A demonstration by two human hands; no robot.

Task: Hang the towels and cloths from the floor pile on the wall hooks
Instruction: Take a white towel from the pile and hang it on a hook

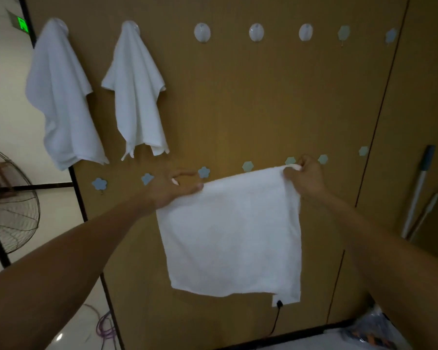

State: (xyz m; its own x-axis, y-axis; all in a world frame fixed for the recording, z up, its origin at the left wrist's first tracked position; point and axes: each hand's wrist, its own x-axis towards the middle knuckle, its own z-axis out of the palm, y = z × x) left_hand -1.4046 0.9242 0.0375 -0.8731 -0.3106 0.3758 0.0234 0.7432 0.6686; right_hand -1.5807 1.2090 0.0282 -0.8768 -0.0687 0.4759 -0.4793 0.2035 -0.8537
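Note:
I hold a white square towel (233, 233) spread flat in front of the brown wall panel (238, 102). My left hand (173, 189) pinches its upper left corner, and my right hand (305, 176) grips the upper right corner a little higher. Two white towels hang from the top row: one (61, 97) at the far left, a second (137, 92) beside it. To their right are three bare round white hooks (202, 32) (256, 32) (305, 32), then two pale flower-shaped hooks (343, 33). A lower row of small blue and green hooks (203, 172) runs behind my hands.
A standing fan (8, 210) is at the left, beside the panel's dark edge. Two long handles (419, 193) lean on the wall at right. A black cable and plug (278, 305) hang below the towel. Purple cords lie on the floor; a bag of items sits bottom right.

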